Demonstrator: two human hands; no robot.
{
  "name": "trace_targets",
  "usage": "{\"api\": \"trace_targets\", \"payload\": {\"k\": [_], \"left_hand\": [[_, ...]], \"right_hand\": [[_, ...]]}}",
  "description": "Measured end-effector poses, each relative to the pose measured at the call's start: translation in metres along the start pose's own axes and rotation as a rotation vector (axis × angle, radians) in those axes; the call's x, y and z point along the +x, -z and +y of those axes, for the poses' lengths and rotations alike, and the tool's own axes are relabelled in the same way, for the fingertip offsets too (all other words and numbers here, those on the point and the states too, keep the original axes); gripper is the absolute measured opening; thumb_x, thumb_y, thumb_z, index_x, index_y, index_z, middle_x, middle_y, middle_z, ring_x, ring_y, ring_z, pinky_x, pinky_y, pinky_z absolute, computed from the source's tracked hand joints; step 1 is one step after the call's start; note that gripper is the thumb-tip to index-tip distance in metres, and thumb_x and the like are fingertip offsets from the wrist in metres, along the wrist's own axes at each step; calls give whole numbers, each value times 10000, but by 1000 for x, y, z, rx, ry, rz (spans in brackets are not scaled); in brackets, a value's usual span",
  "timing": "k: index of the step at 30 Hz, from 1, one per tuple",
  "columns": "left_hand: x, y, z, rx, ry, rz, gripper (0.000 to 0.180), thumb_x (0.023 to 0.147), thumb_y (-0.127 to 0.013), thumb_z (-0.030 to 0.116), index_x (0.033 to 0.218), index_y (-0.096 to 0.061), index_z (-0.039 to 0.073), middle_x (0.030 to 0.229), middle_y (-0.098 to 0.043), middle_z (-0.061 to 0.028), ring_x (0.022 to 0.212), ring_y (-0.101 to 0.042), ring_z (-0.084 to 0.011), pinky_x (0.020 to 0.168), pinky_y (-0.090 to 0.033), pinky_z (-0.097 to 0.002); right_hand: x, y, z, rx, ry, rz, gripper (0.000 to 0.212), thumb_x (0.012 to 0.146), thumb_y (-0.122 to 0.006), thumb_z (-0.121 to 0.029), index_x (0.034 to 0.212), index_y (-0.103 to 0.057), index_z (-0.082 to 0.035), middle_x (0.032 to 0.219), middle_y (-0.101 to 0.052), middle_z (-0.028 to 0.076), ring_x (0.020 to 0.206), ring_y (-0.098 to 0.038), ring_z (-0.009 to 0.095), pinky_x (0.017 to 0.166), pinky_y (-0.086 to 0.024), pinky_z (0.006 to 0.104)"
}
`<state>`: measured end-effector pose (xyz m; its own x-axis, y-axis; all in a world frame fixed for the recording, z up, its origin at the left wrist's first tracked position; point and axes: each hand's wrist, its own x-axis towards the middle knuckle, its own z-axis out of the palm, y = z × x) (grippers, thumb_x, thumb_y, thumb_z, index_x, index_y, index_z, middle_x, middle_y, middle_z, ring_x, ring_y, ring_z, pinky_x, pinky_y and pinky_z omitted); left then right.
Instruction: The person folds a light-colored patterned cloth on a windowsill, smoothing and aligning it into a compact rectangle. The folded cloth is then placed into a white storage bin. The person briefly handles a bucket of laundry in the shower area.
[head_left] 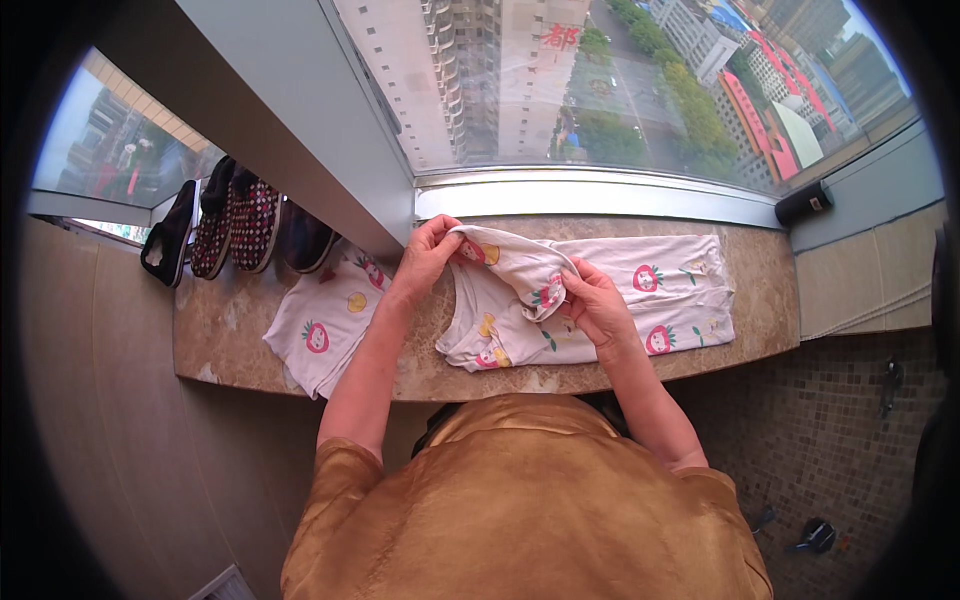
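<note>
A white children's top (670,300), printed with pink strawberry faces, yellow fruit and green leaves, lies lengthwise on the brown marble sill. Its left part is lifted and folded over. My left hand (428,258) pinches the upper left corner of that raised part between thumb and fingers. Farther right, my right hand (600,305) grips its other end, where the cloth bunches up. Left of the top, a second piece of clothing (330,318) in the same print lies on the sill, its lower edge reaching the sill's front edge. My left forearm passes over its right side.
Several dark slippers (255,225), some dotted, stand at the sill's left end beside a grey window post (290,110). A black cylinder (804,203) sits at the far right corner. Window glass rises behind the sill (440,385). Mosaic tiles (800,430) show below right.
</note>
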<state>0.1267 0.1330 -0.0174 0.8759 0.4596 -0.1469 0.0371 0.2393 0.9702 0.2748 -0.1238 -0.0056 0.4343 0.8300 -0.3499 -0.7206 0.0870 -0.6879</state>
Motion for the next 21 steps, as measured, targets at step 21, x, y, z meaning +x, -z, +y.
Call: {"api": "trace_targets", "payload": {"k": [21], "left_hand": [[-19, -70, 11, 1053, -681, 58, 220, 848, -700, 76, 1065, -676, 57, 1218, -626, -140, 1132, -601, -345, 973, -471, -444]], "right_hand": [[14, -10, -7, -493, 141, 153, 326, 914, -675, -52, 1229, -593, -81, 900, -625, -9, 752, -622, 44, 649, -528, 214]]}}
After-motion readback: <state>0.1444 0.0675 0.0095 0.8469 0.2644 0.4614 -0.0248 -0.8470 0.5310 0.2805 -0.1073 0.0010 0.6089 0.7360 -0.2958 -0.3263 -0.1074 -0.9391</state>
